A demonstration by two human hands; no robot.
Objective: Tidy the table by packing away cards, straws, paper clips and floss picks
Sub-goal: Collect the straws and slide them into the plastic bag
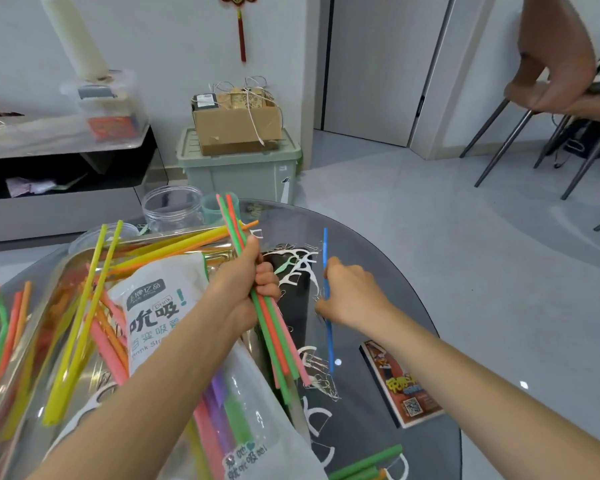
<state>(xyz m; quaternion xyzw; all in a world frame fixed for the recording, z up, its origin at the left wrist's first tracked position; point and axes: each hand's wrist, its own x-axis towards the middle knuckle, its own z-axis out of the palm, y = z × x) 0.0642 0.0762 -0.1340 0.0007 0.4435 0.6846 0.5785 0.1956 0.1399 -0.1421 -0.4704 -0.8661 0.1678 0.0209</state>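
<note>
My left hand [248, 285] grips a bundle of green, orange and pink straws [274, 334] above the glass table [413, 271]. Just to its right, my right hand [350, 294] pinches a single blue straw [329, 337], held nearly upright. A white straw bag [160, 306] lies under my left forearm, with more coloured straws inside its clear lower part. Loose yellow, orange and pink straws [84, 323] are scattered over the left of the table. White floss picks [298, 265] and wire paper clips [321, 379] lie around both hands. A pack of cards [400, 386] sits at the right.
Two clear plastic jars [172, 209] and a green cup [215, 207] stand at the table's far edge. Beyond are a green storage bin [239, 168] topped by a cardboard box, a low cabinet at left, and chair legs [499, 150] at right. Another person's hand [555, 64] shows at the top right.
</note>
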